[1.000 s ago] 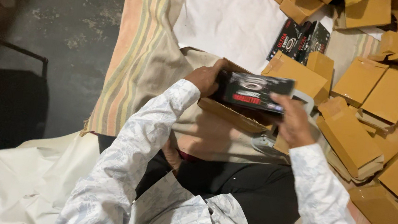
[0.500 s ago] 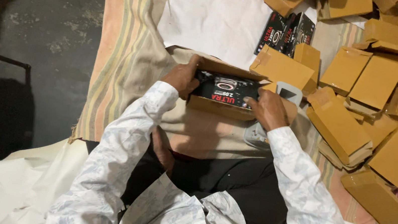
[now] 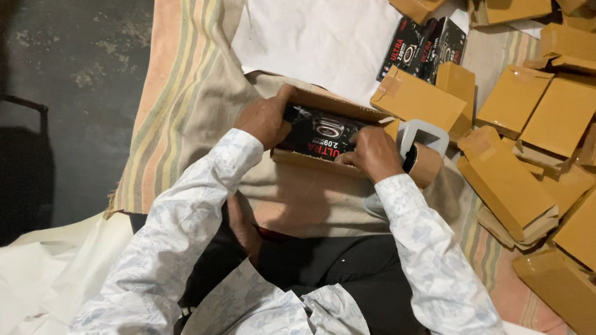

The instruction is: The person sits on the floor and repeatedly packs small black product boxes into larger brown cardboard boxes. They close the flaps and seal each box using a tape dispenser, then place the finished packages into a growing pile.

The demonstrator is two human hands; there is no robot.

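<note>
An open brown cardboard box [image 3: 335,108] lies on the cloth in front of me, with a black printed packet [image 3: 321,134] lying inside it. My left hand [image 3: 265,116] grips the left end of the box and packet. My right hand [image 3: 372,152] presses down on the packet's right part with curled fingers. A tape dispenser [image 3: 421,148] with a brown tape roll sits just right of my right hand.
Several closed brown cardboard boxes [image 3: 543,144] are heaped to the right and at the top. More black printed packets [image 3: 425,48] stand beyond the box, beside a white sheet [image 3: 315,26]. A striped cloth [image 3: 178,92] covers the floor; dark bare floor [image 3: 62,48] lies left.
The black packet was held up above the box; both hands have lowered it into the open box and now press it in.
</note>
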